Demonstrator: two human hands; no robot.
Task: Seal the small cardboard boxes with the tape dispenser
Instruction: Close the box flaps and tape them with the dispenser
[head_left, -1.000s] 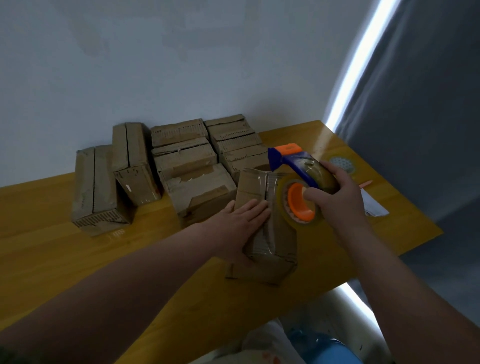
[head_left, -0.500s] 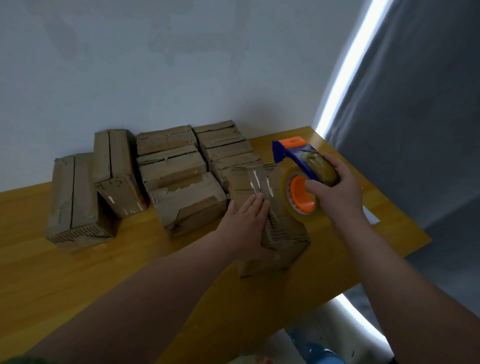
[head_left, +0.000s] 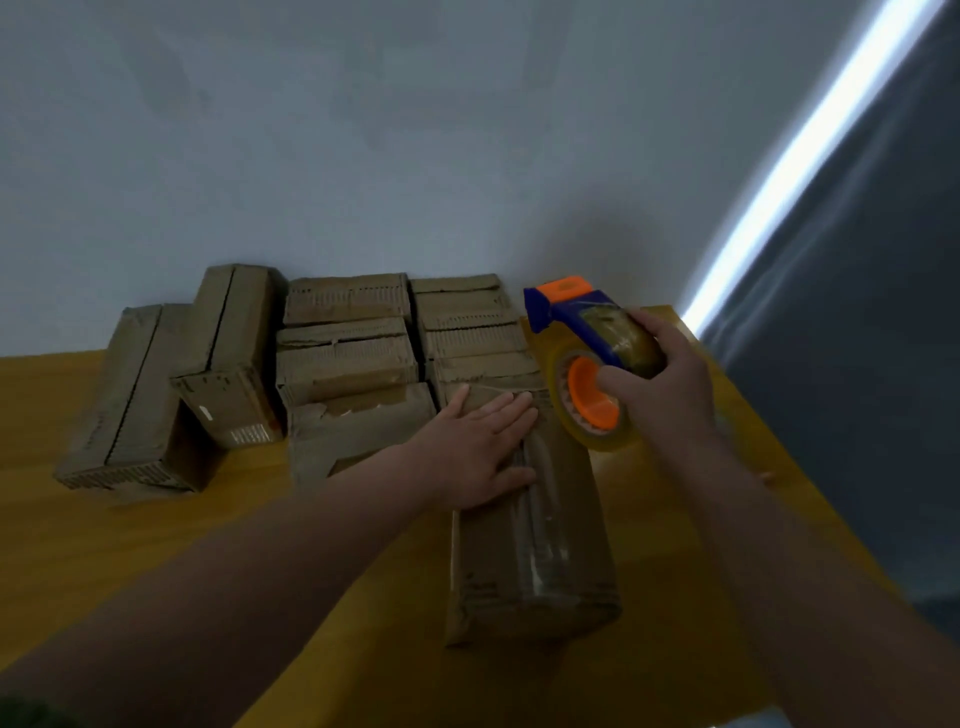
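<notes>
- The step in hand looks like the taping of one cardboard box (head_left: 566, 551). It lies lengthwise on the table (head_left: 93, 561) at centre right of the frame, its near end toward the bottom edge.
- The left hand (head_left: 480, 449) lies flat on the far part of the box top, fingers straight and close together, pressing it down.
- The right hand (head_left: 662, 387) is curled round the blue and orange tape dispenser (head_left: 584, 340), held at the box's far right corner. Whether the roll touches the cardboard cannot be told.
- A glossy tape strip (head_left: 540, 525) already runs along the top seam to the near end, so this pass seems nearly done.
- The next move probably calls for tearing the tape free at the far end and smoothing it while the left hand steadies the box. One of the other boxes (head_left: 343, 343) piled at centre left would follow.
- Compared with half a second earlier, the box has swung from a slant to point straight down the frame and appears closer. The left hand stays flat on it, and the right hand's grip is unchanged.
</notes>
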